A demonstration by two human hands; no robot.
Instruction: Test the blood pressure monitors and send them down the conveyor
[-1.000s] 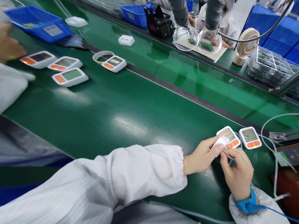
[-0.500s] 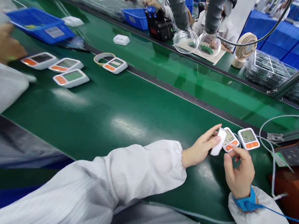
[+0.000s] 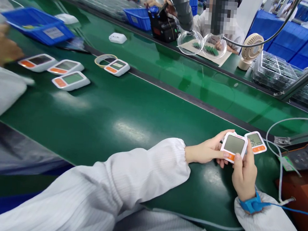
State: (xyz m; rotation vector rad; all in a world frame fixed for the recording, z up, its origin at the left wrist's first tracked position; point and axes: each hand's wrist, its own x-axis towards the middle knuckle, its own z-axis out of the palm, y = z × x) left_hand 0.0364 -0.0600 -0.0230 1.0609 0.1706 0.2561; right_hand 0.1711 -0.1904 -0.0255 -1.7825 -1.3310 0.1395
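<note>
held device (image 3: 234, 144) — second device (image 3: 255, 141) beside, tube (image 3: 280, 179) near

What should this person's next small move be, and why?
Perhaps press the orange strip on the held device: its screen looks blank, whereas the device beside it shows digits, and the left hand and right hand both have thumbs there.

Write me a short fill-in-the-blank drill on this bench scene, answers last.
1. The left hand and right hand hold a gadget whose lower panel is coloured ____.
2. The blue strap circles the ____ wrist.
3. Lying grouped near a co-worker's hand are ____ similar gadgets.

Missing words: orange; right; three.
</note>
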